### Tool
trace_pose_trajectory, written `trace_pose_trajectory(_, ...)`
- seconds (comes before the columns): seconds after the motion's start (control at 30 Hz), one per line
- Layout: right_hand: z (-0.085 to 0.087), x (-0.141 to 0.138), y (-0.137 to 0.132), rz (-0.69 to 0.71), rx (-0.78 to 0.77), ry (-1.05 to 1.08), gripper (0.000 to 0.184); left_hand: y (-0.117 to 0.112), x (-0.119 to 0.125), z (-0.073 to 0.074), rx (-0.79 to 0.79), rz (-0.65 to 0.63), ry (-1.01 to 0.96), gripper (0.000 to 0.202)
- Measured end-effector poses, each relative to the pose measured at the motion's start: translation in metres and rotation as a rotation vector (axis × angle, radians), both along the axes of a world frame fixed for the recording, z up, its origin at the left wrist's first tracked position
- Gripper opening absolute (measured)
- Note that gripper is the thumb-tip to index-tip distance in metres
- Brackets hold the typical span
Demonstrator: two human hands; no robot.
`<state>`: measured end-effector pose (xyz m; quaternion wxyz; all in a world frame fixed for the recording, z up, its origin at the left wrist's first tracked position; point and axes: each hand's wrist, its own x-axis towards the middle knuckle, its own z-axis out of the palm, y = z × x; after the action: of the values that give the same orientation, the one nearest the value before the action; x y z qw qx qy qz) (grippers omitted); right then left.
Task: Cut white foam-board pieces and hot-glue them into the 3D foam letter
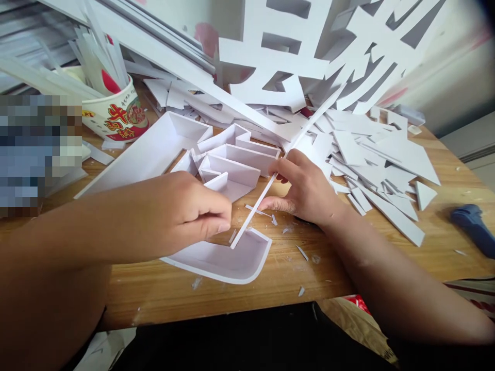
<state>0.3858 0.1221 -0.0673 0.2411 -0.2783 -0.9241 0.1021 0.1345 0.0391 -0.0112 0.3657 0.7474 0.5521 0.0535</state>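
A long, narrow white foam-board strip [315, 119] slants across the middle, pinched between the thumb and fingers of my right hand [303, 188]. Its near end points down at the curved part of a hollow white foam-board shape [141, 152] lying on the table. This shape has upright walls and several narrow compartments. Over its near left side my left hand [199, 211] is closed, fingers curled under; whatever it grips, if anything, is hidden behind the knuckles. Whether the strip's near end touches the curved wall, I cannot tell.
White offcuts [375, 149] are heaped at the right and back of the wooden table [309, 263]. Large cut-out characters [278, 56] lean behind. A paper noodle tub [116, 116] full of strips stands back left. A dark blue tool [472, 226] lies far right.
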Motion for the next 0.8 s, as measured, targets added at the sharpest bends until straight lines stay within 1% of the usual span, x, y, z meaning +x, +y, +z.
trace_pose_trajectory(0.07,-0.001,0.000,0.000,0.012,0.000,-0.024,0.072,0.000,0.007,-0.001,0.006,-0.105,0.001,0.027)
trace_pose_trajectory(0.1,-0.002,-0.001,0.000,0.018,0.000,-0.026,0.071,-0.001,0.010,-0.002,0.017,-0.123,-0.005,0.027)
trace_pose_trajectory(0.23,-0.003,-0.002,-0.001,0.030,0.000,-0.029,0.071,-0.004,0.021,-0.005,0.049,-0.084,-0.033,0.021)
trace_pose_trajectory(0.4,-0.006,-0.004,-0.002,0.025,0.029,-0.053,0.072,-0.006,0.030,-0.010,0.026,-0.028,0.006,0.024)
trace_pose_trajectory(0.53,-0.007,-0.005,-0.002,0.029,0.050,-0.076,0.074,-0.005,0.035,-0.012,0.039,0.026,0.016,0.014)
trace_pose_trajectory(0.6,-0.008,-0.004,-0.002,0.025,0.054,-0.077,0.074,-0.004,0.037,-0.013,0.030,0.024,0.030,0.013)
trace_pose_trajectory(0.7,-0.010,-0.004,-0.002,0.020,0.040,-0.077,0.074,-0.003,0.036,-0.012,-0.019,-0.007,0.085,0.022)
trace_pose_trajectory(0.8,-0.010,-0.005,-0.003,0.017,0.012,-0.085,0.075,-0.002,0.035,-0.012,-0.087,-0.038,0.085,0.030)
